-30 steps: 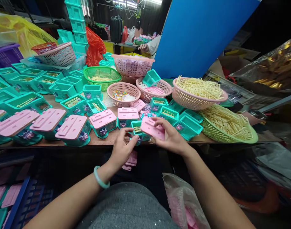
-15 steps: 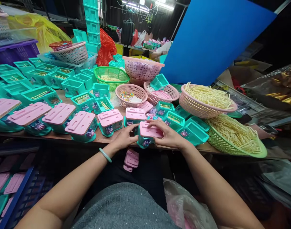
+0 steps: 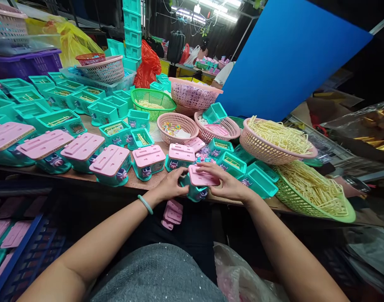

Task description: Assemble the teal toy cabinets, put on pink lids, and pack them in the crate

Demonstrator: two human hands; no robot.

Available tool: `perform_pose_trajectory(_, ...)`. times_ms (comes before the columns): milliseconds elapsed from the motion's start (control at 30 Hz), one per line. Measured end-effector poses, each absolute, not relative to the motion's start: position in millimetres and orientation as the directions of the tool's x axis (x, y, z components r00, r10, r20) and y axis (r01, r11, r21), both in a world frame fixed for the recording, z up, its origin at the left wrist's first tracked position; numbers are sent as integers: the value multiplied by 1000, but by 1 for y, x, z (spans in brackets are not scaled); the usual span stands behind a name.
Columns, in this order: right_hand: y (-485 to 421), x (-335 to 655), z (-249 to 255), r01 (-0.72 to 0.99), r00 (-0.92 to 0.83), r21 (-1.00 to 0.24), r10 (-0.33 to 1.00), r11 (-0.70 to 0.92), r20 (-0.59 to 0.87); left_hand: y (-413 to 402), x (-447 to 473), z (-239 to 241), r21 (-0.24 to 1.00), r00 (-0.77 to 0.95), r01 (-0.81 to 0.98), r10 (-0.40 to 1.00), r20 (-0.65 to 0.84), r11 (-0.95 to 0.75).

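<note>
A small teal box (image 3: 195, 192) stands at the near edge of the wooden table (image 3: 141, 181), with a pink lid (image 3: 202, 177) lying on top of it. My left hand (image 3: 170, 186) grips the box's left side, fingers curled round it. My right hand (image 3: 228, 184) rests on the lid's right end, fingers bent over the pink plastic. A pale green bangle (image 3: 145, 204) sits on my left wrist. To the left, a row of closed teal boxes with pink lids (image 3: 112, 161) runs along the table edge.
Open teal boxes (image 3: 61, 121) fill the left and middle of the table. Pink baskets (image 3: 176, 126) and a green basket (image 3: 314, 188) hold beads and pale sticks. Loose pink lids (image 3: 171, 214) lie below the table edge. A blue board (image 3: 283, 54) stands behind; a person's sleeve (image 3: 225, 73) shows beyond it.
The pink lid, held in the air by my right hand a second ago, now lies on the teal box. My left hand has closed on the box's side.
</note>
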State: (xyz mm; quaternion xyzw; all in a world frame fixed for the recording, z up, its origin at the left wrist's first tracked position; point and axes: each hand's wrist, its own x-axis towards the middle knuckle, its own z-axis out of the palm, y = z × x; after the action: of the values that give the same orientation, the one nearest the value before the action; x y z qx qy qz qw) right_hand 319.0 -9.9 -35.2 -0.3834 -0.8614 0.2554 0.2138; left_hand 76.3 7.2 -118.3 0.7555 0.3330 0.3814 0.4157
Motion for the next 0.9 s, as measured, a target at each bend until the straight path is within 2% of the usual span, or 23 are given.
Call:
perform_pose_trajectory(167, -7, 317, -46, 585, -528, -595, 816, 551, 236, -9, 92, -119, 888, 409, 221, 865, 291, -403)
perform_pose_trajectory(233, -9, 319, -48, 587, -464, -638, 853, 499, 239, -12, 93, -120, 899, 385, 236, 885, 263, -370)
perform_pose_trajectory(333, -14, 324, -44, 561, -419, -707, 884, 431, 206, -4, 82, -118, 903, 443, 226, 864, 239, -366)
perform_pose_trajectory(600, -17, 316, -44, 547, -620, -592, 761, 593, 190, 24, 61, -110, 909, 618, 156, 756, 215, -386)
perform_pose_trajectory(767, -14, 325, -58, 529, -682, -564, 713, 634, 163, 25, 60, -112, 928, 621, 112, 755, 213, -354)
perform_pose_trajectory(900, -19, 325, -64, 574, -683, -473, 710, 668, 173, 19, 69, -110, 948, 558, 44, 795, 239, -316)
